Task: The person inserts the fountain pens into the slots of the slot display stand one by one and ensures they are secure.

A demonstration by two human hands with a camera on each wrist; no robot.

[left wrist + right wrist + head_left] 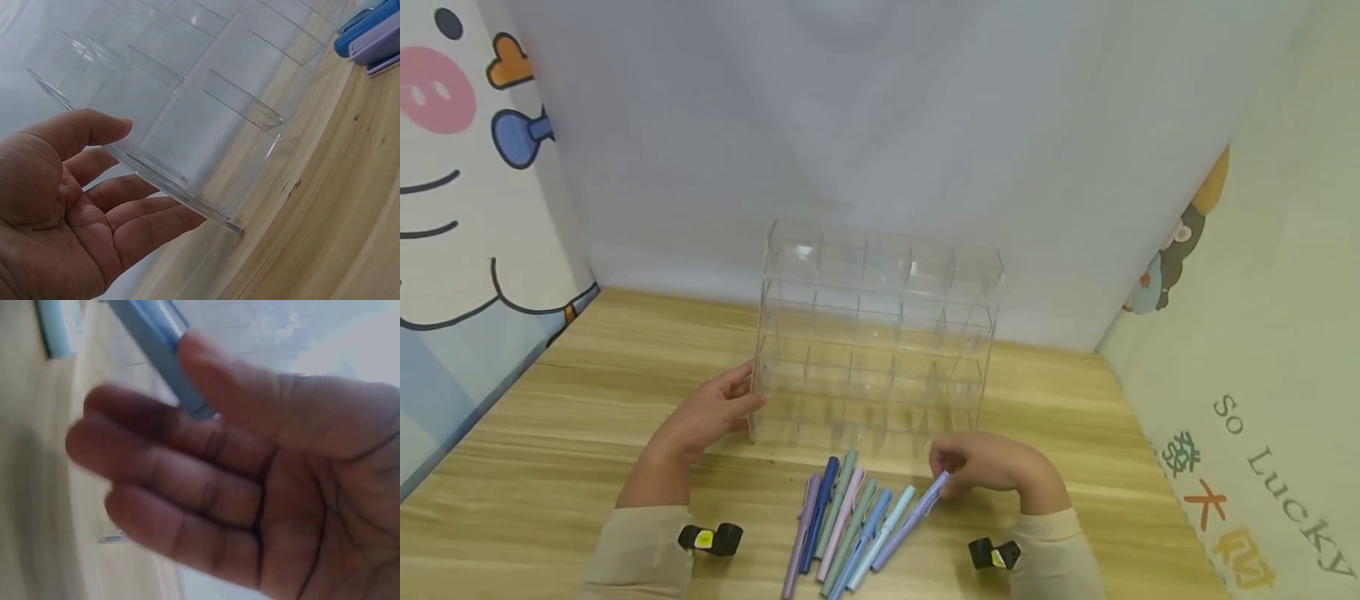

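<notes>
A clear acrylic rack (872, 392) with several tiers of small compartments stands upright on the table. My left hand (709, 414) grips its left side panel (181, 190) at the lower part, thumb on the inner side and fingers on the outer. In front of the rack, my right hand (994, 467) pinches the upper end of a periwinkle pen (910, 525) between thumb and index finger; its other fingers bend loosely in the right wrist view. That pen slants at the right end of a row of pens, next to a pale blue pen (882, 537).
Left of it in the row lie a blue pen (862, 542), a pink pen (841, 523), a navy pen (820, 512), a purple pen (801, 537) and green ones. The wooden table (625, 367) meets a pale back wall (700, 167) behind the rack. Printed panels flank both sides.
</notes>
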